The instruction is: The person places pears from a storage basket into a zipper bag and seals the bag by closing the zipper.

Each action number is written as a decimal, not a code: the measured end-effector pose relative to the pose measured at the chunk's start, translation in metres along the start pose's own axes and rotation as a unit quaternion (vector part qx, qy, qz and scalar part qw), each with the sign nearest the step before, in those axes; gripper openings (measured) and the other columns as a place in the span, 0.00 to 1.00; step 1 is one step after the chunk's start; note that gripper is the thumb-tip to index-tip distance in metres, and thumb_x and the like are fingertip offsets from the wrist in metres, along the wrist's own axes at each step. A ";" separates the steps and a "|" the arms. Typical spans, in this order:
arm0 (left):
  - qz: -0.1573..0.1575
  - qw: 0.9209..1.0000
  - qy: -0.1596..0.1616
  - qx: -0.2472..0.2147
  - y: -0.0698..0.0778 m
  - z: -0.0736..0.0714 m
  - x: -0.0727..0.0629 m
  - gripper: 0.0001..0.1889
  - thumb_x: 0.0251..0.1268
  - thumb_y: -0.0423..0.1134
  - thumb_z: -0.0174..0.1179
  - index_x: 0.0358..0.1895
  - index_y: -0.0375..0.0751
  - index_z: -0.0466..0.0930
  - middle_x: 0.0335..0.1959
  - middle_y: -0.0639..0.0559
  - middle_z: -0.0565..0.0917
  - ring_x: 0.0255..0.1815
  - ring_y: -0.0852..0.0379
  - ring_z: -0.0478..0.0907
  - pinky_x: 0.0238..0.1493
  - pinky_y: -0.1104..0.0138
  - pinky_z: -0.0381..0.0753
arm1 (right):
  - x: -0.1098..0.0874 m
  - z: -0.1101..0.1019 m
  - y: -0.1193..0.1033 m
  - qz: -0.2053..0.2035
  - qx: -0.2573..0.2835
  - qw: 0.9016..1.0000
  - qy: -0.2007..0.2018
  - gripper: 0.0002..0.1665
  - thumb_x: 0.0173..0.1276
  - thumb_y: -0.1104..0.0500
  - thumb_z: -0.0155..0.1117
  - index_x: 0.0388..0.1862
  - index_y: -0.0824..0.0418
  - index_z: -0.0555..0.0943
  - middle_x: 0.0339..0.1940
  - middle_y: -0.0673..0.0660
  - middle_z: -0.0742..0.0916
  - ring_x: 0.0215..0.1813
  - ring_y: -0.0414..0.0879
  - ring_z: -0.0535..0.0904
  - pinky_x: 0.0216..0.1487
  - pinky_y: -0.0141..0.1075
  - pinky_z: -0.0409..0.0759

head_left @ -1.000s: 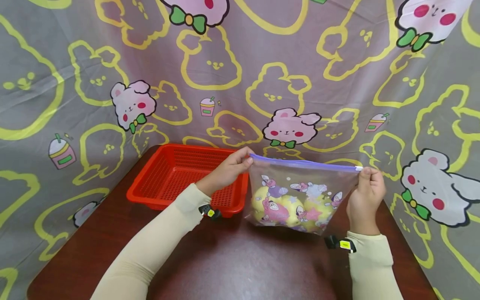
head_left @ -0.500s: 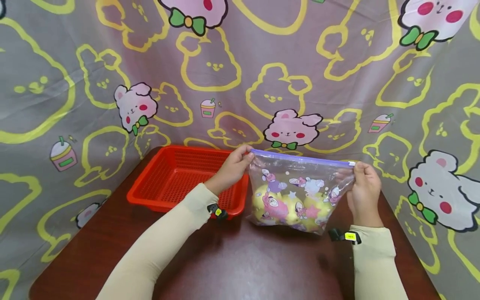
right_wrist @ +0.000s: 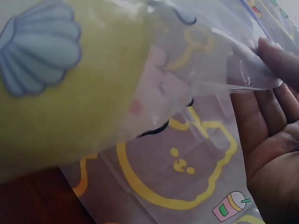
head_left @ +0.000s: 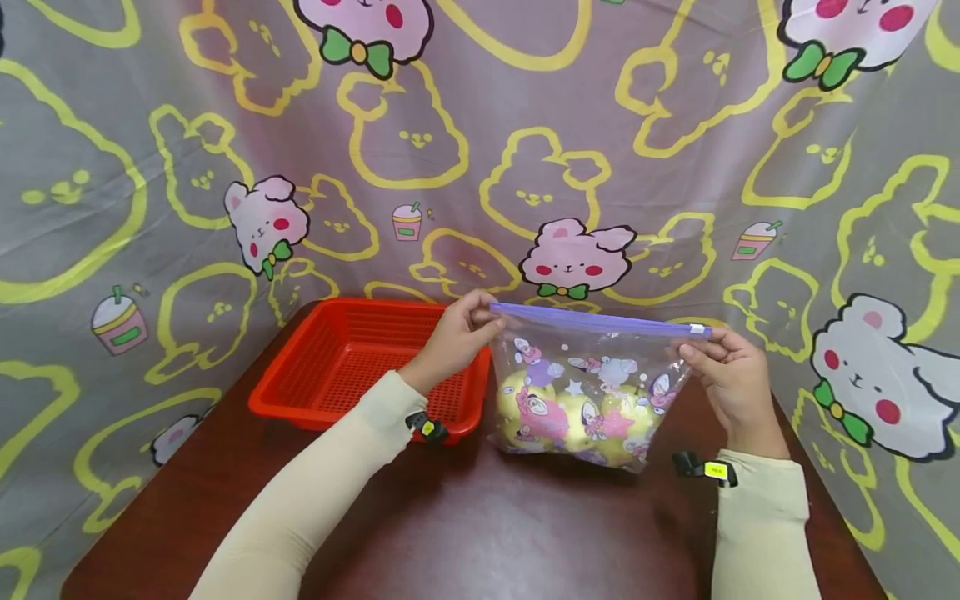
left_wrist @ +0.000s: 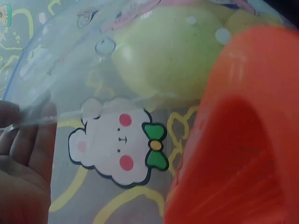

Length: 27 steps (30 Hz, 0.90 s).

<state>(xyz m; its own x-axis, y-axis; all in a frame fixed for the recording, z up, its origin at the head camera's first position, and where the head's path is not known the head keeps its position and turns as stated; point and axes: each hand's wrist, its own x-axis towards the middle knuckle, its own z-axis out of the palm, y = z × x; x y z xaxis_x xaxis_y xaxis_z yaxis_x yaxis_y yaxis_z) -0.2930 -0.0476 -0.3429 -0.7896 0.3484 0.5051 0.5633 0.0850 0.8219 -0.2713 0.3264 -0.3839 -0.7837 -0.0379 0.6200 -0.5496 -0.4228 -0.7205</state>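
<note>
A person holds up a clear printed zip bag (head_left: 566, 350) above the near side of a dark tabletop (head_left: 510, 533), its yellow, rounded contents (head_left: 517, 400) slumped low inside. The left hand (head_left: 457, 337) pinches one upper corner between thumb and fingers; the right hand (head_left: 735, 383) pinches the opposite corner, beside the white slider (head_left: 697, 329) on the purple zip strip (head_left: 592, 320). Whether the bag's base touches the wood, I cannot tell; nor whether the zip is fully sealed. A red basket (head_left: 300, 417) sits just to the left, behind the left forearm. The step in hand looks like steadying the bag by its top. Best done, I judge, with each grip firm at its corner, the strip taut and level, and the weight borne evenly, since thin film could stretch or slip.
</note>
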 end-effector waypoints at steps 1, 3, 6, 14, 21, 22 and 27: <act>0.003 1.000 -0.005 0.005 0.004 -0.002 -0.002 0.07 0.67 0.23 0.56 0.45 0.26 0.70 0.41 0.34 0.85 0.23 0.55 0.76 0.24 0.72 0.68 | 0.000 0.001 0.000 -0.001 -0.016 1.000 0.013 0.14 0.62 0.85 0.54 0.45 0.78 0.78 0.37 0.63 0.88 0.39 0.52 0.87 0.42 0.36 0.82; 0.012 1.000 -0.012 0.019 0.012 -0.005 -0.004 0.07 0.67 0.23 0.56 0.45 0.29 0.71 0.42 0.37 0.85 0.18 0.57 0.73 0.20 0.72 0.66 | 0.001 0.003 0.001 -0.005 -0.062 0.997 0.043 0.12 0.61 0.83 0.58 0.44 0.79 0.79 0.36 0.61 0.89 0.38 0.50 0.87 0.40 0.35 0.82; 0.025 0.999 -0.017 0.037 0.011 -0.008 -0.005 0.08 0.67 0.24 0.57 0.47 0.31 0.75 0.43 0.40 0.86 0.19 0.58 0.77 0.19 0.73 0.67 | 0.002 0.006 0.002 -0.011 -0.105 0.992 0.075 0.13 0.60 0.80 0.63 0.44 0.82 0.79 0.35 0.60 0.89 0.37 0.49 0.87 0.39 0.34 0.82; -0.007 0.998 -0.038 -0.052 -0.020 -0.006 0.002 0.09 0.69 0.26 0.56 0.49 0.29 0.80 0.44 0.41 0.86 0.44 0.47 0.85 0.44 0.60 0.82 | 0.000 0.009 -0.003 -0.001 -0.126 0.983 0.135 0.07 0.63 0.73 0.65 0.39 0.74 0.85 0.29 0.55 0.89 0.31 0.41 0.86 0.32 0.29 0.82; 0.004 1.000 -0.019 -0.021 -0.018 -0.005 0.003 0.07 0.70 0.33 0.58 0.44 0.33 0.82 0.39 0.45 0.87 0.39 0.50 0.86 0.38 0.59 0.82 | -0.001 0.008 -0.005 -0.008 -0.084 0.991 0.104 0.07 0.66 0.73 0.61 0.35 0.81 0.80 0.28 0.60 0.88 0.33 0.48 0.87 0.32 0.32 0.82; 0.003 1.000 -0.015 -0.013 -0.018 -0.004 0.002 0.07 0.70 0.33 0.58 0.43 0.33 0.82 0.39 0.46 0.88 0.38 0.51 0.86 0.36 0.59 0.81 | -0.001 0.008 -0.005 -0.008 -0.072 0.992 0.100 0.07 0.67 0.74 0.60 0.34 0.81 0.80 0.28 0.61 0.88 0.32 0.49 0.87 0.32 0.32 0.82; -0.012 1.000 0.001 -0.018 -0.015 -0.005 0.001 0.07 0.70 0.34 0.58 0.41 0.33 0.81 0.38 0.46 0.88 0.38 0.51 0.86 0.38 0.60 0.81 | -0.001 0.013 -0.006 -0.017 -0.043 0.994 0.097 0.07 0.67 0.75 0.59 0.30 0.81 0.79 0.25 0.64 0.87 0.28 0.51 0.87 0.30 0.35 0.83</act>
<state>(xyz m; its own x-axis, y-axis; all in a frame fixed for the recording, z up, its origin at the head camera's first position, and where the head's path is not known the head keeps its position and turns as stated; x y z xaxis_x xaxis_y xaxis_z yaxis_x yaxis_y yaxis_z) -0.3032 -0.0530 -0.3535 -0.8034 0.3441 0.4860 0.5354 0.0603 0.8424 -0.2637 0.3175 -0.3759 -0.8012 0.1535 0.5784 -0.5923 -0.3416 -0.7297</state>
